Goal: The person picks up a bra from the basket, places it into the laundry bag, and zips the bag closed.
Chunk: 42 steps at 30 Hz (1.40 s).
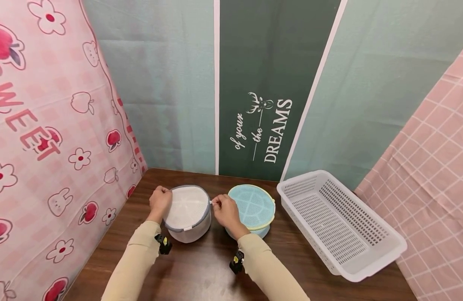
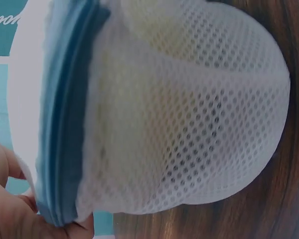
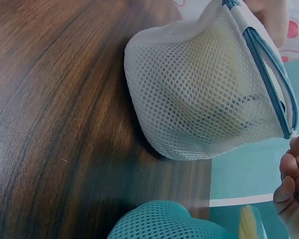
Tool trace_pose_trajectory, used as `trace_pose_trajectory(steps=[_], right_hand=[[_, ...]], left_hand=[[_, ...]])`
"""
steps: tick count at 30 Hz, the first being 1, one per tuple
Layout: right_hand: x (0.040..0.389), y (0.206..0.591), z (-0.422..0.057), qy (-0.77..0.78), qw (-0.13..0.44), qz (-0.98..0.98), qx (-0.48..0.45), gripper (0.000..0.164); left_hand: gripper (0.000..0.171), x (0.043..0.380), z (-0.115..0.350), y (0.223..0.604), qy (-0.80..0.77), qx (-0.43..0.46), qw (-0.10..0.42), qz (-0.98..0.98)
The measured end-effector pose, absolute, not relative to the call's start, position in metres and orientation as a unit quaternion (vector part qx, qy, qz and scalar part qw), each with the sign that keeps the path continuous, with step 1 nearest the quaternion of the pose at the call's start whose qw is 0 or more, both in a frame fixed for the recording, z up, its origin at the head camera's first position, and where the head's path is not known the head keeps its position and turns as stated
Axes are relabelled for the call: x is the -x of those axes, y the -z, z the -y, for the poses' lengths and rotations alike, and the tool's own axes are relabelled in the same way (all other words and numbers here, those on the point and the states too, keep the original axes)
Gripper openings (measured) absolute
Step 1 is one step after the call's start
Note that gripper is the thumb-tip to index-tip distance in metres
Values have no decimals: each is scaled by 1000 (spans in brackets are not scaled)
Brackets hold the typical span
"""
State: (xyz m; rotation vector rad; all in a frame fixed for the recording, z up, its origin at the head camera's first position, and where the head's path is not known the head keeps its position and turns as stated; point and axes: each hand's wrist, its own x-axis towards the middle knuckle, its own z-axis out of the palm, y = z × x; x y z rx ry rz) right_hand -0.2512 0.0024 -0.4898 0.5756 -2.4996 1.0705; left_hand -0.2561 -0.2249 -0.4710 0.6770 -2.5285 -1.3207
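A white mesh laundry bag [image 1: 187, 207] with a blue-grey zip rim stands upright on the table. Something pale yellowish [image 3: 209, 84] shows through its mesh in the right wrist view. My left hand [image 1: 161, 203] grips the rim on the left side, fingers and thumb around the edge in the left wrist view. On the opposite side my right hand [image 1: 227, 212] pinches the small zip pull [image 1: 211, 202] at the rim. Part of the zip [image 3: 274, 74] gapes apart in the right wrist view.
A light blue mesh bag [image 1: 251, 205] with a yellow rim stands right behind my right hand. To the far right lies a long white slotted plastic basket [image 1: 340, 225]. Printed curtains [image 1: 171, 83] hang around the brown wooden table [image 1: 201, 271].
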Motion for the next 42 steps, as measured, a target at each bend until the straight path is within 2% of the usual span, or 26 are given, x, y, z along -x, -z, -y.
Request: trace_pose_trajectory(steps=[10,15,24,31,36,42], right_hand=[[252,492,-4,-372,175,889,-199,7],[252,494,-4,-378,176,888,-197,8],[254,496,-6,-374,185,886,-202,9],[258,496,-10,-388,181,882,-199,8],[261,496,-10,-388,189,877,-209,8],[263,496,-10,-385,185,881,-204,8]], left_hand=[[20,255,229,471,425,-209,71,878],[25,256,232,469,391,-162,60,904],[26,258,232,463,343,-105,73,931],[20,268,223,462,300,12,100,948],[14,273,213,460,247,68,105,961],[16,279,201,456,227,122,96,961]])
